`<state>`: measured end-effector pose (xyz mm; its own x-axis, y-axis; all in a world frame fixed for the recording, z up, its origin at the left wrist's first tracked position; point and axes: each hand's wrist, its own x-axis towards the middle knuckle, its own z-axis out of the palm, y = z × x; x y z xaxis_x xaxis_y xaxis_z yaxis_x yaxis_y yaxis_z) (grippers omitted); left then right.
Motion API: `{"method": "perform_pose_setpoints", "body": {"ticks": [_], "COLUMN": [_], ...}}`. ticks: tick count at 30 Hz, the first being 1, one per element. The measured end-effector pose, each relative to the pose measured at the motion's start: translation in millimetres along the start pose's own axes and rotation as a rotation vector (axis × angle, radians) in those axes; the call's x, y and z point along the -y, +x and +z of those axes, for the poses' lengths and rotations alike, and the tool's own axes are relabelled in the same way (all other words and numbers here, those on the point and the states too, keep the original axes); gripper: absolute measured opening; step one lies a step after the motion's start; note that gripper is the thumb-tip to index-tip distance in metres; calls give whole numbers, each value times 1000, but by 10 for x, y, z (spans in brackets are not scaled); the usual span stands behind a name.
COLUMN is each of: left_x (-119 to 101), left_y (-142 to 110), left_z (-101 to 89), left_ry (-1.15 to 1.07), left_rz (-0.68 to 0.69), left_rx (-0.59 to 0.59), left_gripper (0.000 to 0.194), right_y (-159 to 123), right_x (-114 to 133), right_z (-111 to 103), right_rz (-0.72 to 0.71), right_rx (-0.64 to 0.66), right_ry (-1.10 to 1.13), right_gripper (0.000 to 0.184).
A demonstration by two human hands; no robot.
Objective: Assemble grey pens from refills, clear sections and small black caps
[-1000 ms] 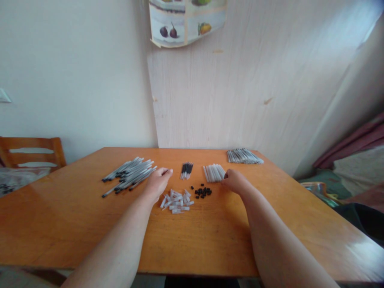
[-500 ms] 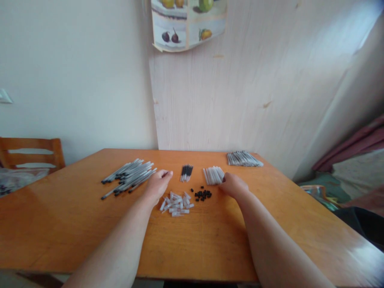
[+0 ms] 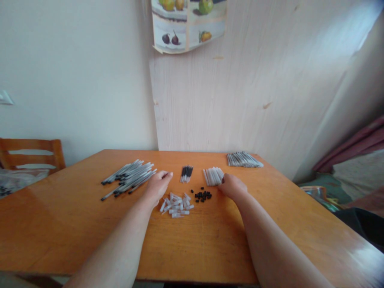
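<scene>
My left hand [image 3: 159,185] is closed in the air, thumb and forefinger together, beside the near right end of a pile of clear pen barrels with black ends [image 3: 132,176]. If it holds anything, that is hidden. My right hand [image 3: 234,185] is closed too, its fingertips against the near right corner of a row of white translucent tubes [image 3: 213,176]; what is between them is out of sight. Between my hands lie small black plugs [image 3: 203,195], clear pointed caps [image 3: 177,205] and a row of short black ink refills with pale tips [image 3: 186,174].
A stack of grey pens [image 3: 244,159] lies at the far right corner of the wooden table [image 3: 195,248]. A wooden chair [image 3: 33,154] with a plastic bag stands on the left. A wall with a fruit picture [image 3: 189,24] rises behind the table.
My right hand has shifted very slightly left along the white tubes. My left hand has stayed in place, and the piles look the same.
</scene>
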<state>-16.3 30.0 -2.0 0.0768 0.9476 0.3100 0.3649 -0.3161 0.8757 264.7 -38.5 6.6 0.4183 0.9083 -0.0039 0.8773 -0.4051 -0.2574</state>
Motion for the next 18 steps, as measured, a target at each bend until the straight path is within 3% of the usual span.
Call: {"method": "perform_pose_setpoints", "body": {"ticks": [10,18], "left_x": [14,-26], "left_y": [7,-17], "left_z": [4,3], "left_ry": [1,-16], "left_rz": [6,-1], "left_rx": [6,0], "left_gripper": [38,38], "right_y": [8,-7], "right_x": [8,2], "right_z": [-15,-107], "right_rz": [44,98], "right_rx": [4,-79], "right_ry": [22,60], "right_gripper": [32,31]}}
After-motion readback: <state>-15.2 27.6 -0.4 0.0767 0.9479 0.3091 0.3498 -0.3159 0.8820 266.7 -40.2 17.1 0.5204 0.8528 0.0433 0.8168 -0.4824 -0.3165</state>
